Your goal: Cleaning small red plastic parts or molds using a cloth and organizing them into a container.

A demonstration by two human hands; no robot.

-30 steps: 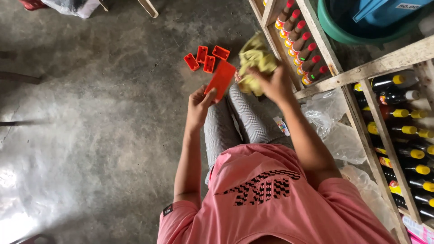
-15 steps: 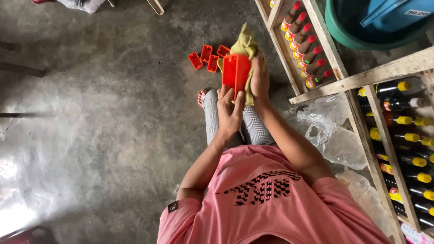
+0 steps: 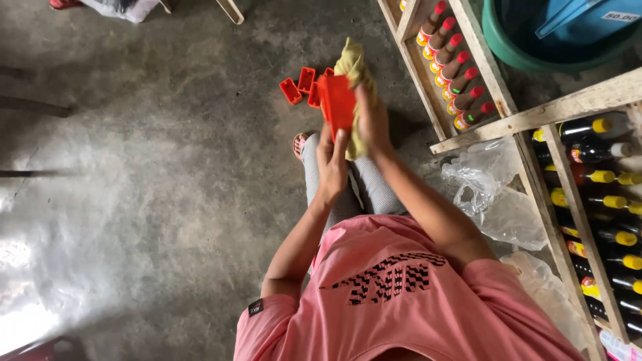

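The person sits low on the bare concrete floor [image 3: 154, 200], legs stretched forward, with both hands raised in front of the knees. The left hand [image 3: 332, 160] is closed around the lower end of a flat orange plastic piece [image 3: 338, 103] and holds it upright. The right hand [image 3: 373, 120] is folded over a yellow-green cloth [image 3: 352, 67] and presses it against the side of that orange piece; the cloth bunches up above the fingers and hangs down behind the hand.

Just beyond the hands, on the floor, lie a few small orange open trays [image 3: 299, 85], close together and partly hidden behind the held piece. A sandalled foot [image 3: 300, 144] shows just left of the left wrist.

To the right a slatted wooden rack [image 3: 498, 124] stands close beside the right arm. Its upper compartment holds a row of red-capped bottles [image 3: 458, 63] lying side by side; the lower compartments hold dark yellow-capped bottles [image 3: 612, 180]. Crumpled clear plastic bags [image 3: 495, 200] lie on the floor between the rack and the person's right side, near the elbow. A green basin [image 3: 528, 57] sits beyond the rack at the top right, with something blue inside it.
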